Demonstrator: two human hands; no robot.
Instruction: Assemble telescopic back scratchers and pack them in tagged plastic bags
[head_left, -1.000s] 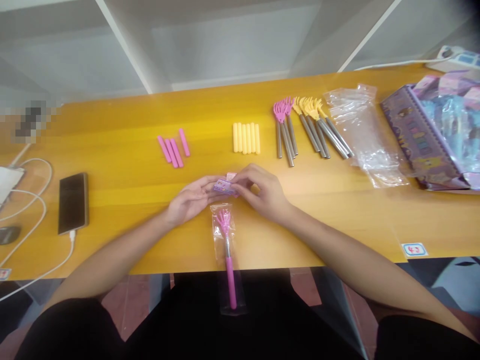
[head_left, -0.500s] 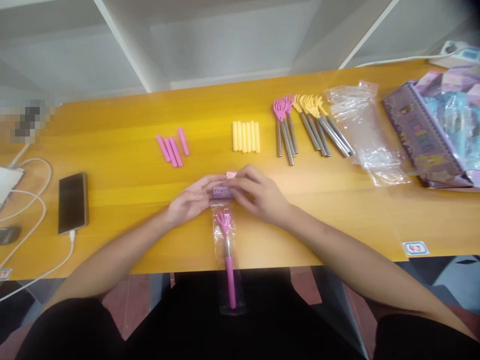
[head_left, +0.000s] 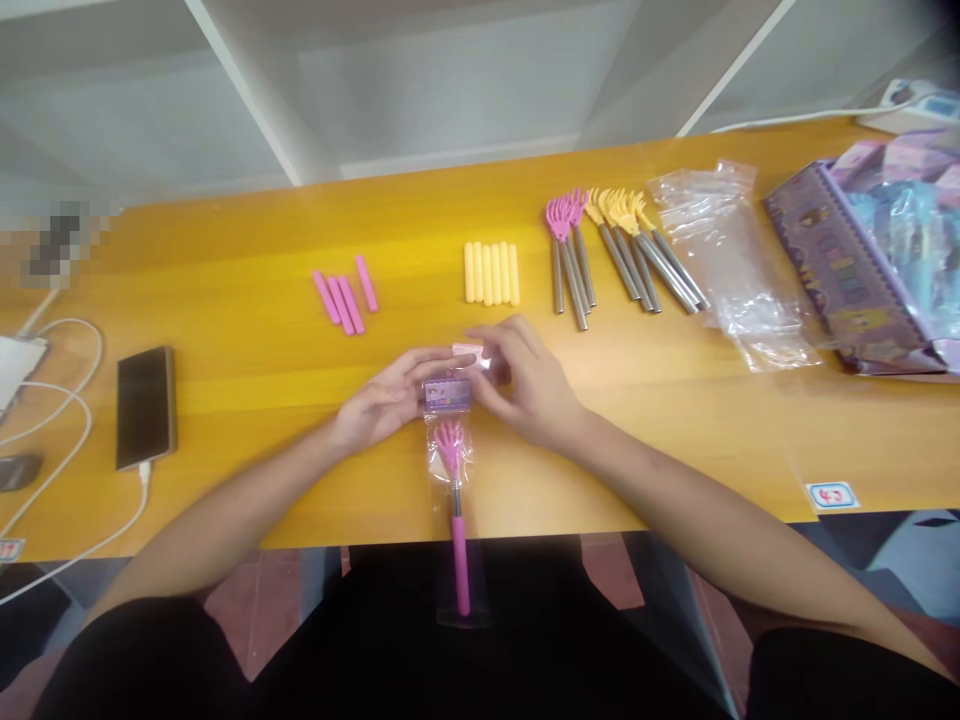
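Head view: the purple card before me carries small coloured lettering, too fine to read. The printed box, between 2 and 3 o'clock of the card, shows large pastel letters I can't make out. Near 3 o'clock, a blue-bordered tag on the table's edge has red handwriting, perhaps "40" or "43".

My left hand reaches in from 8 o'clock, its fingers loosely extended and half open, tips at the card's upper left. My right hand comes from 4 o'clock, fingers curled, thumb and index slightly apart beside a pink-and-white piece; I can't tell whether they grip it. The bagged pink scratcher lies at 6 o'clock, just below the card.
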